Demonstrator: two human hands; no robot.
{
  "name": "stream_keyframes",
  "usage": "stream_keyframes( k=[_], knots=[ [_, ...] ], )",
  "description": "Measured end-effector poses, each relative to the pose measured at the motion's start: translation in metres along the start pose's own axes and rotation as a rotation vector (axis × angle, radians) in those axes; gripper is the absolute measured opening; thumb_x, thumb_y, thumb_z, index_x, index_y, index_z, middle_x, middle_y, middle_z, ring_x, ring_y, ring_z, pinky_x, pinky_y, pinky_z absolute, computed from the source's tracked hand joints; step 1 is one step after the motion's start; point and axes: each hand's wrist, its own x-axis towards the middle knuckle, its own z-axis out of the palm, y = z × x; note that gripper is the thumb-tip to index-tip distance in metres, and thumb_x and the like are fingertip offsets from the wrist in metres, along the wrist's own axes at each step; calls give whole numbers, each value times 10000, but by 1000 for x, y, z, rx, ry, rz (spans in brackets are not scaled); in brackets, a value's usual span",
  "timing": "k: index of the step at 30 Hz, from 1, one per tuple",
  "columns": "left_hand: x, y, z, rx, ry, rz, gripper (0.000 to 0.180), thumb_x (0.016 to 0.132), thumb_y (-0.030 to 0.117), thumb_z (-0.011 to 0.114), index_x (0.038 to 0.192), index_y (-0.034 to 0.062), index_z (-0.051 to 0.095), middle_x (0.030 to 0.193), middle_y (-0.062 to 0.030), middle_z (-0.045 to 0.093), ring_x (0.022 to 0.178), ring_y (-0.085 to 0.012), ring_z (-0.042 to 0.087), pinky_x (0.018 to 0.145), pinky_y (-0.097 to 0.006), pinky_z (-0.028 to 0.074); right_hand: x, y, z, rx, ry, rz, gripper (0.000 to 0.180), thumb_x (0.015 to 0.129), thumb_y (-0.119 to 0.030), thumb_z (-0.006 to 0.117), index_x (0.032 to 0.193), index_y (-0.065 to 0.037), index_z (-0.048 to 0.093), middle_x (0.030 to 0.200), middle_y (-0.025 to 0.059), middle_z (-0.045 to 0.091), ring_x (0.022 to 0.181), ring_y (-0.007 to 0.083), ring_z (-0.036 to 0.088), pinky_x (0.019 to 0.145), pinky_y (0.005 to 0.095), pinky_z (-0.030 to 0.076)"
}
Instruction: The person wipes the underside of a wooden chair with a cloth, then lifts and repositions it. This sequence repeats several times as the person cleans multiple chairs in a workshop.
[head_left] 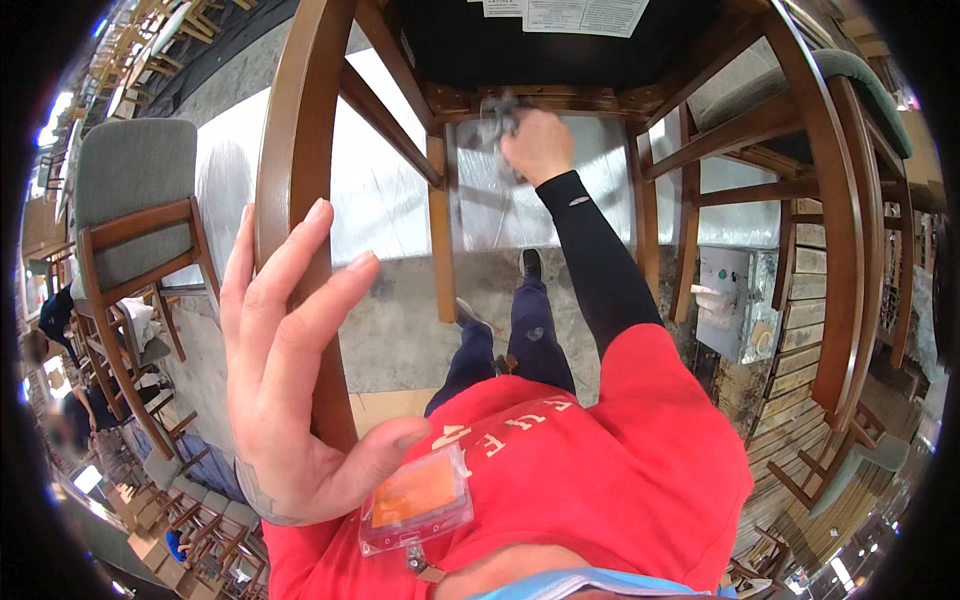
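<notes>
Two bare hands, one left hand (300,370) and one right hand (538,147), appear with one blurred grey object (497,122) and one large wooden chair (300,130) bearing at least two white labels (585,15). Also in view are two shoes (531,263), two trouser legs (535,335), one black sleeve (600,250), one red shirt (560,460), one badge (420,497) and one metal box (733,300). Surrounding chairs (137,170) number well over five, the farthest too small to count.

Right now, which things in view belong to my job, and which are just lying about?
Job, apparently:
- blurred grey tool in right hand
- nearest chair
- open left hand

Lying about, seemingly:
- left-side chair
- grey box
</notes>
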Motion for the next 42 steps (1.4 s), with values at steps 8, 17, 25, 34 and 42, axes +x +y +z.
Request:
stream_keyframes(
  k=[8,17,25,34,42],
  knots=[
    [12,9,4,-22,-8,0,824,826,689,631,1300,15,618,1468,-242,489,1455,-443,318,1182,-552,214,7,-38,64,71,160,-66,424,787,-197,641,1207,-144,672,1240,138,581,1014,379,629,815,470,564],
    [10,16,3,-50,50,-60,769,790,665,697,1240,42,664,1421,-206,547,1419,-461,357,1167,-551,243,26,-55,26,376,380,-95,385,855,-223,626,1236,-168,617,1263,166,581,954,395,675,802,500,561],
    [11,13,6,-83,72,-46,726,779,604,736,1223,34,669,1409,-199,560,1415,-462,368,1166,-553,254,34,-37,43,38,-82,-1,445,867,-363,624,1239,-120,639,1231,185,619,924,384,691,783,514,564],
    [16,13,-5,-36,-58,-8,787,846,607,637,1333,-9,586,1493,-233,464,1466,-430,298,1186,-532,207,42,-30,44,27,96,-40,369,829,-339,671,1115,-107,689,1208,140,636,912,351,699,758,496,565],
    [6,12,-4,-91,25,17,751,844,586,640,1306,-5,609,1461,-215,511,1453,-436,331,1181,-531,224,21,108,-34,-352,-14,138,379,800,-305,672,1143,-150,715,1096,137,710,911,313,713,750,463,582]
  ],
)
